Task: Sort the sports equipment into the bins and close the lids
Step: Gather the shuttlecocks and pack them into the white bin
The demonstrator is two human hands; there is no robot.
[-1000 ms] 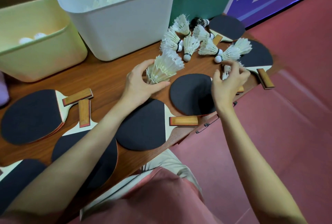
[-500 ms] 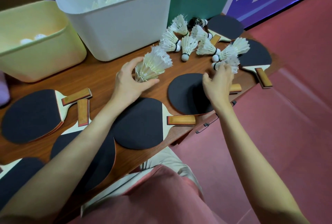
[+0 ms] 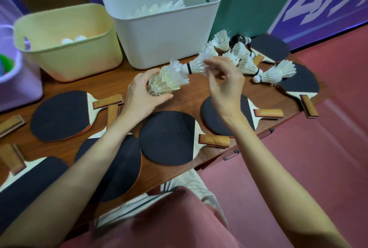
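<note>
Head view, person seated at a wooden table (image 3: 111, 82). L hand (image 3: 142, 96) has fingers and thumb curled round a nested stack of shuttlecocks (image 3: 169, 80), feather skirts pointing up-right, held just above the tabletop. R hand (image 3: 224, 82) pinches a single shuttlecock (image 3: 196, 64) by its feather skirt; its white cork tip w/ black band points left and touches the open end of the stack. Hands are close together, not touching each other.

Loose shuttlecocks (image 3: 249, 62) lie in a cluster at the table's far right, beside and partly over a black-faced table tennis paddle (image 3: 270, 47); one more shuttlecock (image 3: 275, 73) lies nearest the right edge, skirt over another paddle (image 3: 300, 82).

Bins along the back: yellow bin (image 3: 67, 62) at left w/ white balls (image 3: 73, 39) inside; white bin (image 3: 163, 34) in the middle w/ shuttlecocks inside (image 3: 159, 8); green bin (image 3: 251, 6) at right, contents not visible. A purple bin (image 3: 20, 80) is cut off by the left frame edge. All four stand w/o lids on.

Several black-faced paddles w/ wooden handles lie flat on the near table: one below the L wrist (image 3: 167, 138), one under the R wrist (image 3: 215, 120), one at left (image 3: 59, 115), others overlapping toward the near-left edge (image 3: 123, 168).
</note>
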